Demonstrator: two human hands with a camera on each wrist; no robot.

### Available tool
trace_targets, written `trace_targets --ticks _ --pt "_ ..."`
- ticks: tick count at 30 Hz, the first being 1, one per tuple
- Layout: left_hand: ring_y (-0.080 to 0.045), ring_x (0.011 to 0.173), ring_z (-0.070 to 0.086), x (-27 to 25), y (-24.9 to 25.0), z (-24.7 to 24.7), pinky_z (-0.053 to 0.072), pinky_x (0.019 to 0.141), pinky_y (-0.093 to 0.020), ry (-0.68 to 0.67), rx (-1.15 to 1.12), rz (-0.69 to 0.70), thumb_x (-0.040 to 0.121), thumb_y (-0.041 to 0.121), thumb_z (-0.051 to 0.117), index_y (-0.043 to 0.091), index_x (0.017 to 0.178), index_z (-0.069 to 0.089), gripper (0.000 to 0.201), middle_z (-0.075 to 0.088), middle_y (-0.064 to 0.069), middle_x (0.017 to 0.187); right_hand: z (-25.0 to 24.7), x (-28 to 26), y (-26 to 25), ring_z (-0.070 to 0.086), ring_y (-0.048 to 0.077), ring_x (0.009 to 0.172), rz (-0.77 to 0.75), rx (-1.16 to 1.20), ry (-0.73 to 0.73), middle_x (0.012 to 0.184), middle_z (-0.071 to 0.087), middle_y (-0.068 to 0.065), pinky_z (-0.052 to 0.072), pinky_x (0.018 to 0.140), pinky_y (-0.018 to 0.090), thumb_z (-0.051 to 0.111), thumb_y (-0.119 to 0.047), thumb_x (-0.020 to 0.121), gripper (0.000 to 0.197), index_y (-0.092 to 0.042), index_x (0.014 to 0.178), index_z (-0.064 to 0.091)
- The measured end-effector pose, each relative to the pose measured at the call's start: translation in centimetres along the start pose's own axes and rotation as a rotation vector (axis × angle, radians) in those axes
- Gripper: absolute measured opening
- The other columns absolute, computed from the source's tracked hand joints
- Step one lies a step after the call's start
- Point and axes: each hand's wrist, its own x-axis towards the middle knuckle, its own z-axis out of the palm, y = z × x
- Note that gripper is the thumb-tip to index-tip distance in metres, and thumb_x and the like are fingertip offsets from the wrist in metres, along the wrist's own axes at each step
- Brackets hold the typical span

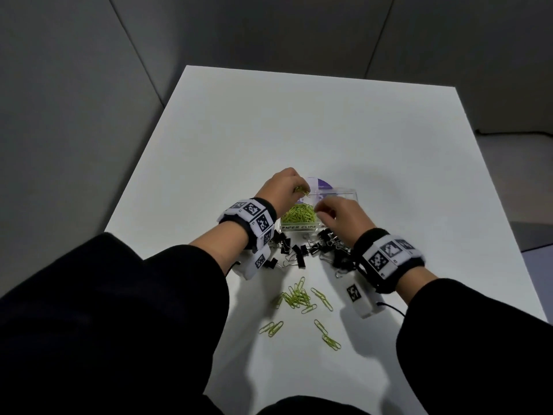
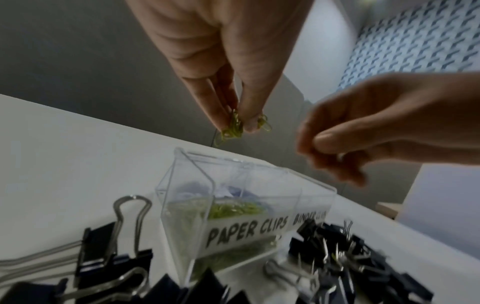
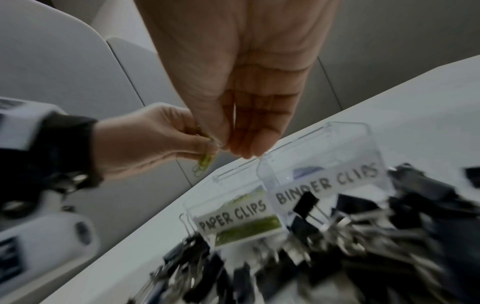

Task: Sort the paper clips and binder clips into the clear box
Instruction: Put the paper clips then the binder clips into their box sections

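left hand: the left hand (image 1: 282, 187) pinches a small bunch of green paper clips (image 2: 232, 128) between thumb and fingertips, above the clear box (image 2: 233, 207).
right hand: the right hand (image 1: 341, 217) hovers over the box, fingers curled together; i cannot tell whether it holds anything.
wrist views only: both labels read clearly here; in the head view the right hand hides one of them.
head view only: loose paper clips (image 1: 299, 298) lie scattered on the table's near part.
writing: "paper clips" on the left compartment, which holds a green heap; "binder clips" on the right one.
binder clips: black binder clips (image 1: 311, 250) lie heaped just in front of the box.
surface: white table (image 1: 329, 130).
room: grey walls.
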Motion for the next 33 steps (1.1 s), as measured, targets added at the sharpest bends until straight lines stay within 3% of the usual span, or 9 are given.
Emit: trace_targets --ticks 7,9,12,18,21,25,28,33 --pt "-0.022 0.117 0.054 -0.2 0.0 1.2 0.045 0.094 -0.034 -0.293 0.269 0.057 0.093 0.011 0.043 0.019 0.129 0.053 0.038 0.057 -0.003 0.130 2.7 -5.7 2.7 0.061 0.019 0.100 -0.004 -0.171 -0.264 0.112 0.066 0.006 0.041 0.081 0.019 0.051 -0.016 0.093 0.022 -0.010 0.110 0.065" --pt "-0.020 0.120 0.051 -0.8 0.1 1.0 0.045 0.095 -0.035 -0.305 0.306 0.061 0.091 0.011 0.042 0.022 0.132 0.050 0.043 0.055 0.000 0.133 3.4 -6.4 3.1 0.060 0.019 0.104 0.015 -0.195 -0.286 0.115 0.065 0.006 0.039 0.082 0.018 0.051 -0.016 0.093 0.024 -0.010 0.113 0.064" --pt "-0.019 0.116 0.052 -2.1 0.4 0.7 0.047 0.091 -0.034 -0.255 0.287 0.093 0.091 0.012 0.042 0.022 0.125 0.055 0.037 0.056 0.001 0.127 4.2 -7.2 3.5 0.058 0.021 0.106 0.054 -0.236 -0.312 0.119 0.061 0.008 0.044 0.089 0.026 0.050 -0.019 0.093 0.028 -0.009 0.117 0.061" --pt "-0.013 0.094 0.057 -7.9 0.8 2.3 0.049 0.079 -0.026 -0.318 0.294 0.198 0.094 0.021 0.042 0.015 0.107 0.062 0.025 0.063 0.000 0.110 6.0 -8.9 2.8 0.055 0.026 0.106 0.096 -0.311 -0.326 0.115 0.055 0.010 0.045 0.087 0.034 0.051 -0.031 0.091 0.030 -0.008 0.108 0.061" --pt "-0.015 0.114 0.052 -11.1 0.4 4.4 0.047 0.090 -0.027 -0.403 0.366 0.273 0.094 0.029 0.047 0.021 0.127 0.053 0.034 0.054 0.001 0.129 7.0 -10.1 2.2 0.050 0.026 0.109 0.088 -0.379 -0.350 0.115 0.052 0.009 0.046 0.086 0.037 0.057 -0.041 0.086 0.036 -0.010 0.105 0.059" --pt "-0.020 0.135 0.033 -14.1 -0.3 6.9 0.038 0.107 -0.038 -0.504 0.503 0.346 0.093 0.037 0.045 0.026 0.144 0.029 0.055 0.030 0.001 0.152 8.1 -11.7 1.5 0.041 0.025 0.120 0.049 -0.432 -0.345 0.128 0.045 0.007 0.043 0.093 0.037 0.059 -0.045 0.083 0.056 -0.015 0.128 0.047" --pt "-0.022 0.132 0.034 -15.2 -0.4 7.9 0.039 0.104 -0.038 -0.512 0.517 0.305 0.092 0.035 0.045 0.022 0.143 0.029 0.055 0.029 0.000 0.151 9.0 -12.6 1.4 0.040 0.026 0.120 0.026 -0.459 -0.309 0.129 0.043 0.008 0.043 0.092 0.036 0.061 -0.039 0.082 0.055 -0.012 0.127 0.045" --pt "-0.022 0.126 0.037 -16.1 -0.3 8.4 0.044 0.094 -0.036 -0.452 0.495 0.221 0.091 0.032 0.051 0.017 0.134 0.043 0.046 0.036 0.000 0.143 9.9 -13.6 1.7 0.042 0.026 0.116 0.032 -0.433 -0.235 0.126 0.046 0.008 0.043 0.086 0.034 0.056 -0.026 0.087 0.035 -0.010 0.117 0.050"
